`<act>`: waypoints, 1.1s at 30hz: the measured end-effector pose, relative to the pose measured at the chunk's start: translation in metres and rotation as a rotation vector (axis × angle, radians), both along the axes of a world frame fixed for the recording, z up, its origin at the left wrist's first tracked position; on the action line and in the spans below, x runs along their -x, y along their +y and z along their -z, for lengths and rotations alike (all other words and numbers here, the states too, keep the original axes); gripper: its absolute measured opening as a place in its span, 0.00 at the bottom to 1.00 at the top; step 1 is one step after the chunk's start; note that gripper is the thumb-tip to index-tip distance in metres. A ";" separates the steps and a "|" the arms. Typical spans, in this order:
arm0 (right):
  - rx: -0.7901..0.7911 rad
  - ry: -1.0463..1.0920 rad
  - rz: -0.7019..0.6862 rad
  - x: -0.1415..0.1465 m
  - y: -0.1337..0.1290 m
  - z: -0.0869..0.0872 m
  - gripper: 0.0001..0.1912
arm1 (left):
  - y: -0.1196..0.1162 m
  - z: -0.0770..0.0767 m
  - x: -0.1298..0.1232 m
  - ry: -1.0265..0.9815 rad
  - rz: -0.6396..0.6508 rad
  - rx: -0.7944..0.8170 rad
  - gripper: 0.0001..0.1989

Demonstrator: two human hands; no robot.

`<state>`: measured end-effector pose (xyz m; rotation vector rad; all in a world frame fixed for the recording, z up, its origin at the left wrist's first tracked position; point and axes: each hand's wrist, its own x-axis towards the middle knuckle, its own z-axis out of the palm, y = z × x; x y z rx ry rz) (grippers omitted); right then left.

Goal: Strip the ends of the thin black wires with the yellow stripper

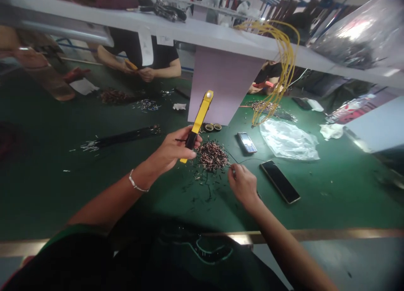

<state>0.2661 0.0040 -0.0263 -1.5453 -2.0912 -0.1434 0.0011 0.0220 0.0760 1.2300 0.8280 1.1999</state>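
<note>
The left hand point(175, 150) is clutching one yellow crimper point(199, 118), while the right hand point(243, 183) is pinching one thin wire point(249, 159) beside one wire pile point(213, 156) and two phones point(247, 142).

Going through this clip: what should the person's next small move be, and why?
Probably the right hand should pick a piece from the pile of cut wires, since its fingertips are at the pile's edge while the left hand already grips the yellow-handled tool.

The light is dim (glare whitens the plastic sheet point(353, 34)), and the warped edges look perhaps slightly soft.
</note>
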 end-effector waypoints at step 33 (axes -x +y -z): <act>0.465 0.291 -0.817 0.063 -0.068 0.003 0.10 | -0.002 -0.019 0.008 -0.095 -0.001 0.016 0.23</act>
